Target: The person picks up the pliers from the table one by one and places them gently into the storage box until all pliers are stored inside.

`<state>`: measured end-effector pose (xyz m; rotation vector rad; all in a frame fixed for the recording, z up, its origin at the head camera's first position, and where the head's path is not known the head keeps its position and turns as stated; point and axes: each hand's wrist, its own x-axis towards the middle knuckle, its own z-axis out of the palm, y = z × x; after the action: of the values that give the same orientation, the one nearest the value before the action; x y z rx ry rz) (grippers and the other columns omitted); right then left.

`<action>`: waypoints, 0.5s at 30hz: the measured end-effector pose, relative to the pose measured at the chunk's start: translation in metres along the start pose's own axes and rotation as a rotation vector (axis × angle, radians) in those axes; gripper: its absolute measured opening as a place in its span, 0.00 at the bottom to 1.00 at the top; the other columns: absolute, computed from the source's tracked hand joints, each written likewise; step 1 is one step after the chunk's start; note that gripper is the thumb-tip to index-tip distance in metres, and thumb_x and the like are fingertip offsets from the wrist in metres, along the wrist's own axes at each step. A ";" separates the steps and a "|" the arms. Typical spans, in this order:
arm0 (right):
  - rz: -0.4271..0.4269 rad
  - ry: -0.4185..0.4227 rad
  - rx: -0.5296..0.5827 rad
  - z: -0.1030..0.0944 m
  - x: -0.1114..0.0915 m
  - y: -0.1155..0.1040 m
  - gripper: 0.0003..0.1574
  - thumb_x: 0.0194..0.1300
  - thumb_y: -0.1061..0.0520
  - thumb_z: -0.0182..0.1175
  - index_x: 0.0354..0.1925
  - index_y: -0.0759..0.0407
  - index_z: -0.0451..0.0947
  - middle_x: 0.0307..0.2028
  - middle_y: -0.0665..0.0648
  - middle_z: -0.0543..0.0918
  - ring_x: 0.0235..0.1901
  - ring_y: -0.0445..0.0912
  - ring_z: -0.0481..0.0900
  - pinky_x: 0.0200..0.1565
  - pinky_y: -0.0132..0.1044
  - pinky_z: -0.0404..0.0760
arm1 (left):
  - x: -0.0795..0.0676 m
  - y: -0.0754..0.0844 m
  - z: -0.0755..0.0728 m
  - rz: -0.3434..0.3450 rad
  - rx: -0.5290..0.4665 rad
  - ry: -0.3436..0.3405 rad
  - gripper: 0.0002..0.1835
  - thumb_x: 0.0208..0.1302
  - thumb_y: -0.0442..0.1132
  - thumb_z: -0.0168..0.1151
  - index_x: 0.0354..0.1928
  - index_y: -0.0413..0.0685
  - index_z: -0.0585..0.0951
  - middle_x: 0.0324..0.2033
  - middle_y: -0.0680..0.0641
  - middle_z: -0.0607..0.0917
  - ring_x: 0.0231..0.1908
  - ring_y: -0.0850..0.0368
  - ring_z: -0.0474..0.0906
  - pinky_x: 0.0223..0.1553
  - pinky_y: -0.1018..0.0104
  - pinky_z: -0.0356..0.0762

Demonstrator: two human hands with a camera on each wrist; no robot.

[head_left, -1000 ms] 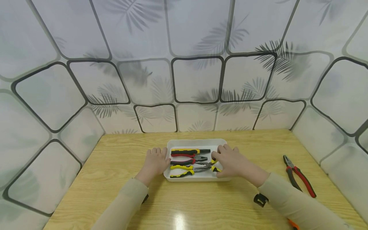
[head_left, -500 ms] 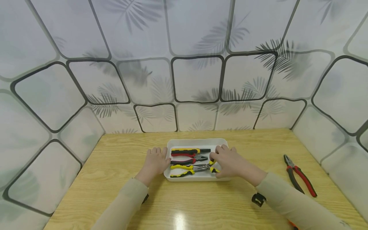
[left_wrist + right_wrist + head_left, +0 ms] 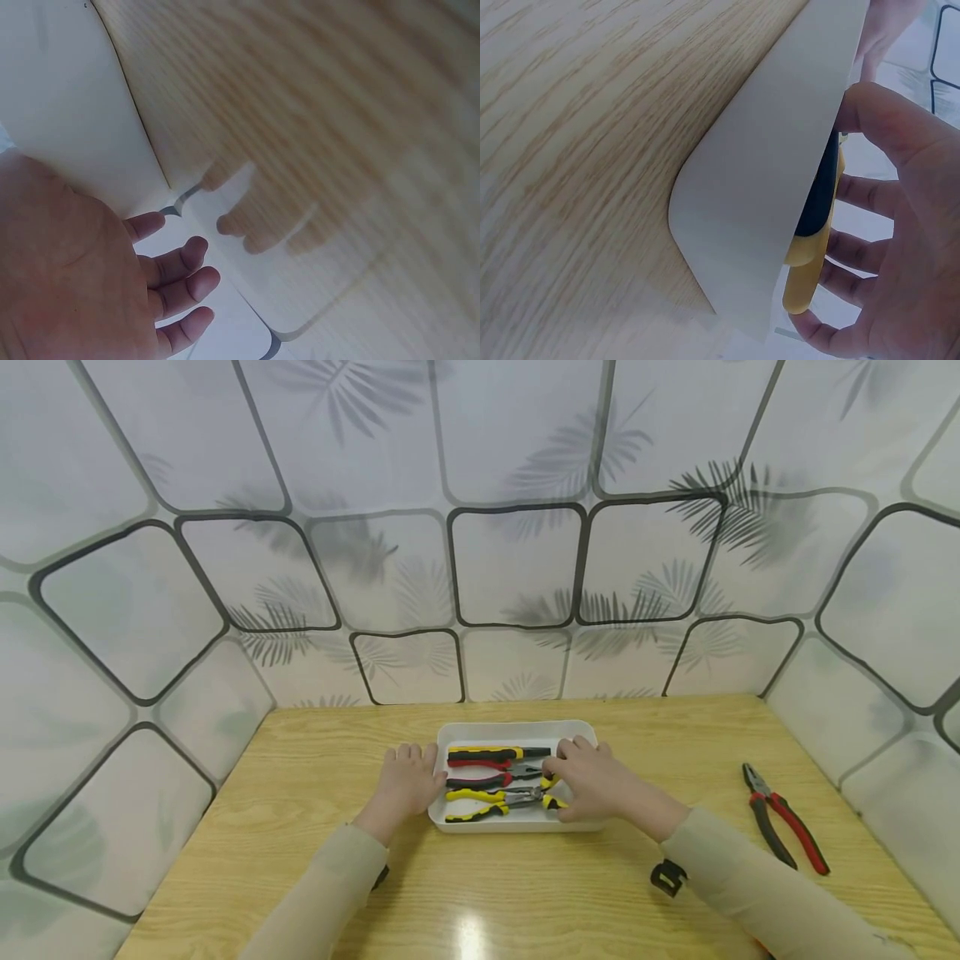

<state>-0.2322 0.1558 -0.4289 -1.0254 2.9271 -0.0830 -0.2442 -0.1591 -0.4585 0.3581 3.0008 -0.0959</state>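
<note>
A white tray (image 3: pixel 517 826) holds several tools. My right hand (image 3: pixel 596 781), at its right end, grips the spread yellow-and-black handles of a pair of pliers (image 3: pixel 553 802), whose head points left. The right wrist view shows the thumb and fingertips around those handles (image 3: pixel 807 277), just above the tray wall. Facing them are yellow-and-black pliers (image 3: pixel 476 796) with their handles to the left. Red-and-black pliers (image 3: pixel 480 782) lie behind, then a yellow-and-black tool (image 3: pixel 487 754) along the back. My left hand (image 3: pixel 405 781) rests against the tray's left end, fingers extended and slightly bent; its thumb is hidden in the left wrist view.
Another pair of red-and-black pliers (image 3: pixel 776 818) lies open on the wooden table (image 3: pixel 315 752), right of the tray. An orange bit (image 3: pixel 763 948) peeks out beside the right sleeve. Patterned white walls (image 3: pixel 517 568) enclose the table's back and sides.
My right hand has shifted slightly left over the tray, and the pliers it grips have slid left with it. The left hand and the other tools stay in place.
</note>
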 end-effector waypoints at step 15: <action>-0.009 -0.026 0.013 -0.001 0.003 0.000 0.27 0.55 0.46 0.79 0.52 0.46 0.83 0.45 0.54 0.78 0.41 0.48 0.67 0.39 0.49 0.66 | -0.002 0.001 -0.002 -0.007 -0.016 0.001 0.32 0.82 0.55 0.47 0.75 0.39 0.66 0.63 0.30 0.78 0.69 0.32 0.71 0.73 0.35 0.63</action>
<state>-0.2347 0.1542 -0.4276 -1.0294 2.8950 -0.0887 -0.2424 -0.1584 -0.4562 0.3467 3.0016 -0.0728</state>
